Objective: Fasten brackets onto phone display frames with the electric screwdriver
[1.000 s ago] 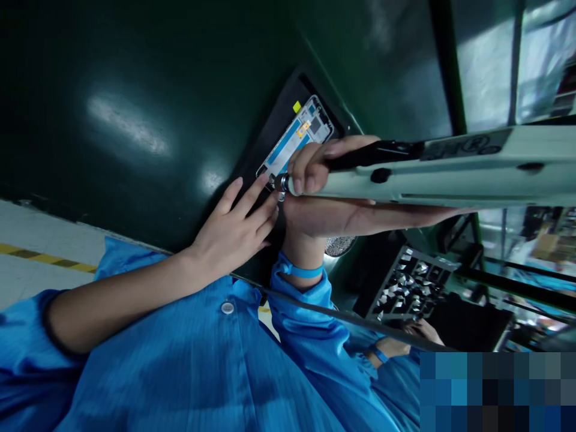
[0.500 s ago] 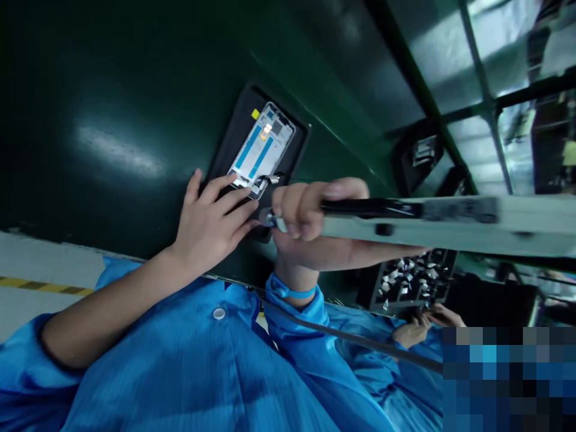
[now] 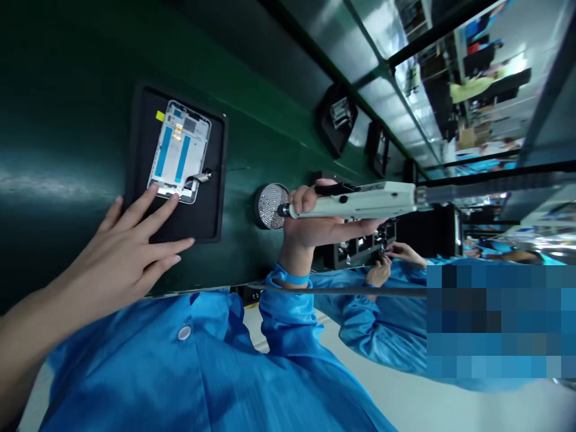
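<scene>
My left hand (image 3: 132, 243) lies with fingers spread, its fingertips on the lower end of a phone frame (image 3: 177, 157). The frame has two blue strips and a small flex cable, and it rests in a black tray (image 3: 210, 223). My right hand (image 3: 310, 225) is wrapped round a white electric screwdriver (image 3: 360, 201) with a black lever. The screwdriver's tip points into a round dish (image 3: 271, 206) with a dotted surface of many tiny pieces. Whether the tip touches them I cannot tell.
On the right, a co-worker's hands (image 3: 391, 261) work at a black compartment tray (image 3: 335, 255). More black trays with parts, such as one tray (image 3: 337, 120), stand along the back of the green bench (image 3: 252, 150). A cable (image 3: 369, 292) runs across in front of me.
The screwdriver has moved from the phone frame's lower end to the round dish on the right. My left hand stays at the frame. The view has swung to the right.
</scene>
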Available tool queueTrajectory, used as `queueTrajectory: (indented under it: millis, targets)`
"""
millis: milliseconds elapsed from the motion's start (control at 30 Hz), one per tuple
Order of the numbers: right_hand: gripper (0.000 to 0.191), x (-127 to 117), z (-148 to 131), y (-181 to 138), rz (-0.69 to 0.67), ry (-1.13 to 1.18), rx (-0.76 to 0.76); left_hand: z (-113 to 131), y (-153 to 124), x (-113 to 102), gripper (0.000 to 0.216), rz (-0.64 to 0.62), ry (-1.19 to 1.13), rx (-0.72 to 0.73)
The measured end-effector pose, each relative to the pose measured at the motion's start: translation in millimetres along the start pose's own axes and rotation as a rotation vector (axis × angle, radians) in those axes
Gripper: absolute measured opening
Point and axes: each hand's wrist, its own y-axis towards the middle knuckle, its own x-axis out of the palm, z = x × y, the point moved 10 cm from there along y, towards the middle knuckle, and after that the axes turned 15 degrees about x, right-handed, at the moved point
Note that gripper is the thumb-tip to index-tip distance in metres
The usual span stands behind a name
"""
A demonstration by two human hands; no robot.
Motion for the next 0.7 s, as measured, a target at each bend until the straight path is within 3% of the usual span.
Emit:
queueTrajectory:
  millis: [200, 333, 467, 700]
  targets:
    - [0.094, -10, 19, -8, 0.058, 0.040, -0.022, -4, -7, 0, 0.046, -0.113, -0.040, 0.145]
    - [0.091, -7, 29, -7, 0.024, 0.039, 0.009, -6, -5, -4, 0.058, -0.126, -0.077, 0.050]
    - [0.092, -1, 32, -8, -0.026, 0.032, 0.023, -5, 3, -6, 0.058, -0.113, 0.043, -0.074]
    - [0.091, -2, 38, -9, 0.061, 0.008, 0.136, 7, 14, 1, 0.066, -0.029, 0.274, -0.053]
